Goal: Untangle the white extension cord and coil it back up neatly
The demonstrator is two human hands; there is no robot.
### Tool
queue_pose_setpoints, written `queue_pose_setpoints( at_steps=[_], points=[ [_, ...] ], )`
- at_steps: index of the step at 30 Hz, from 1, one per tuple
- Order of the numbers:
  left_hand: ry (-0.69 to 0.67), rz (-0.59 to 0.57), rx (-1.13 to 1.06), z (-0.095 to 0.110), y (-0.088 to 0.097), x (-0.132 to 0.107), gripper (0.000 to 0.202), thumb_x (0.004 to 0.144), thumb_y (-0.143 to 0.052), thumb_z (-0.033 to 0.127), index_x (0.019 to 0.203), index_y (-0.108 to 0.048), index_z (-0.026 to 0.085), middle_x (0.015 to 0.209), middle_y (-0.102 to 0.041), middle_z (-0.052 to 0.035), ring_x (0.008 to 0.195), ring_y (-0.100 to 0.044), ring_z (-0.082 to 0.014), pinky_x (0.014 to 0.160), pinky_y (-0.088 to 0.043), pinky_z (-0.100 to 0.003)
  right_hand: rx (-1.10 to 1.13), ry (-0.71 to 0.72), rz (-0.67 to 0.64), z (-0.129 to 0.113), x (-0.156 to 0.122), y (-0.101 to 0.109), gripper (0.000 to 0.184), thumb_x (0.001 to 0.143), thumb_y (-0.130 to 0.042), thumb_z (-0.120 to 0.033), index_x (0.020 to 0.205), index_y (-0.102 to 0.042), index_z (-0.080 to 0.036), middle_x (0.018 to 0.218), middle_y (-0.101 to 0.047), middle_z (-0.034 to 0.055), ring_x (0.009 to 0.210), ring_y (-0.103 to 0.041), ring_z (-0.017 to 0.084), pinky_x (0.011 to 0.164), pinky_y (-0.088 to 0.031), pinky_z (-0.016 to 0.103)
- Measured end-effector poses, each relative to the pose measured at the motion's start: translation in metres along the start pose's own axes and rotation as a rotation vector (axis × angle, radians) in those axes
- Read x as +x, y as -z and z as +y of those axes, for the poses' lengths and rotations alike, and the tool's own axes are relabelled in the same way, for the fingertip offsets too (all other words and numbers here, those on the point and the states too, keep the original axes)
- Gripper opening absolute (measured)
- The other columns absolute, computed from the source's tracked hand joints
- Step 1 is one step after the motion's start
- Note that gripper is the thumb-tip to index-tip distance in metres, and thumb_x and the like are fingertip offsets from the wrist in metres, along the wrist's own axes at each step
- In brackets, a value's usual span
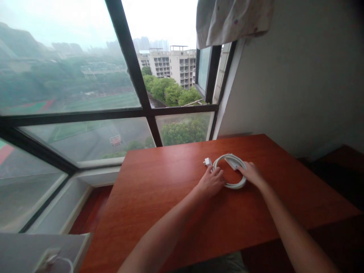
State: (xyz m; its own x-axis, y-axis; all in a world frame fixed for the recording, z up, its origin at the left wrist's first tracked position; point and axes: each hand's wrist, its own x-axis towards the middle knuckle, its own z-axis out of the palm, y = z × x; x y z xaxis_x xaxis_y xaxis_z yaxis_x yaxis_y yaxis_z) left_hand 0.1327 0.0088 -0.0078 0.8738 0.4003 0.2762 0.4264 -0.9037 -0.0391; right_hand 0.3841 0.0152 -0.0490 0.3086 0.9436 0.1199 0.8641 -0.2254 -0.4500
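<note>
A white power strip cord [236, 185] lies coiled in a ring on the reddish-brown table [159, 197]. Its white plug [207, 162] sticks out at the left of the coil, prongs facing left. Inside the ring, toward the right, is the white strip end [231, 163], partly covered. My left hand [212, 182] has its fingers curled on the coil's left side, close to the plug. On the opposite side, my right hand [250, 172] grips the coil and the lower end of the strip, its fingertips partly hidden.
Dark-framed windows [146, 112] run along the far and left sides, one pane tilted outward. A grey wall [298, 83] stands to the right. At lower left, a white ledge [42, 246] carries a socket with a white cable.
</note>
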Motion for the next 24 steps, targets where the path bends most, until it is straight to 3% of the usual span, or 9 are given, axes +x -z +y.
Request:
queue_pose_setpoints(
  at_steps=[3, 6, 10, 14, 18, 21, 24],
  points=[
    [0.152, 0.027, 0.018, 0.005, -0.004, -0.005, 0.025, 0.093, -0.041, 0.022, 0.109, -0.061, 0.021, 0.133, -0.049, -0.0133, 0.127, -0.039, -0.029, 0.1, -0.032, -0.047, 0.007, -0.001, 0.037, 0.005, -0.002, -0.003, 0.042, 0.081, -0.052, -0.032, 0.114, -0.06, -0.008, 0.109, -0.064, 0.021, 0.102, -0.06, 0.03, 0.087, -0.045, 0.039],
    [0.347, 0.053, -0.037, 0.01, -0.009, -0.018, 0.037, 0.091, -0.043, 0.021, 0.128, -0.049, 0.02, 0.142, -0.041, -0.016, 0.13, -0.037, -0.0297, 0.103, -0.032, -0.047, 0.052, 0.02, 0.162, 0.008, -0.008, -0.011, 0.056, 0.082, -0.048, -0.035, 0.129, -0.048, -0.006, 0.121, -0.056, 0.023, 0.11, -0.055, 0.031, 0.093, -0.043, 0.043],
    [0.601, 0.098, -0.209, 0.014, -0.016, -0.025, 0.055, 0.089, -0.045, 0.029, 0.139, -0.033, 0.011, 0.14, -0.042, -0.0212, 0.128, -0.039, -0.0307, 0.107, -0.029, -0.046, 0.115, 0.059, 0.225, 0.006, -0.012, -0.024, 0.052, 0.083, -0.042, -0.033, 0.129, -0.047, -0.009, 0.122, -0.055, 0.0209, 0.113, -0.053, 0.03, 0.096, -0.042, 0.044],
    [0.641, 0.068, -0.272, 0.015, -0.022, -0.015, 0.055, 0.089, -0.045, 0.033, 0.136, -0.036, 0.008, 0.135, -0.046, -0.0215, 0.126, -0.041, -0.0324, 0.108, -0.026, -0.051, 0.098, 0.098, 0.218, 0.002, -0.01, -0.033, 0.049, 0.081, -0.041, -0.027, 0.127, -0.048, -0.01, 0.121, -0.056, 0.0201, 0.113, -0.052, 0.031, 0.096, -0.042, 0.046],
    [0.648, 0.071, -0.253, 0.012, -0.016, -0.013, 0.054, 0.087, -0.048, 0.033, 0.134, -0.038, 0.01, 0.133, -0.048, -0.0203, 0.125, -0.04, -0.0322, 0.108, -0.025, -0.052, 0.009, 0.127, 0.183, -0.007, -0.009, -0.023, 0.049, 0.081, -0.042, -0.026, 0.127, -0.048, -0.01, 0.121, -0.056, 0.0196, 0.112, -0.052, 0.031, 0.097, -0.042, 0.045],
    [0.656, 0.093, -0.29, 0.008, -0.005, -0.029, 0.051, 0.084, -0.052, 0.027, 0.132, -0.042, 0.015, 0.134, -0.047, -0.0179, 0.126, -0.039, -0.0312, 0.108, -0.026, -0.05, -0.061, 0.175, 0.253, -0.029, -0.019, -0.011, 0.052, 0.082, -0.045, -0.027, 0.131, -0.044, -0.009, 0.132, -0.047, 0.021, 0.122, -0.044, 0.034, 0.102, -0.036, 0.049],
    [0.696, 0.147, -0.418, 0.004, 0.008, -0.059, 0.044, 0.083, -0.051, 0.023, 0.127, -0.048, 0.018, 0.131, -0.049, -0.0158, 0.121, -0.042, -0.0305, 0.107, -0.028, -0.048, 0.043, 0.261, 0.355, -0.069, -0.042, -0.011, 0.053, 0.085, -0.043, -0.024, 0.136, -0.039, -0.011, 0.136, -0.044, 0.0196, 0.127, -0.039, 0.032, 0.106, -0.033, 0.05]
  ],
)
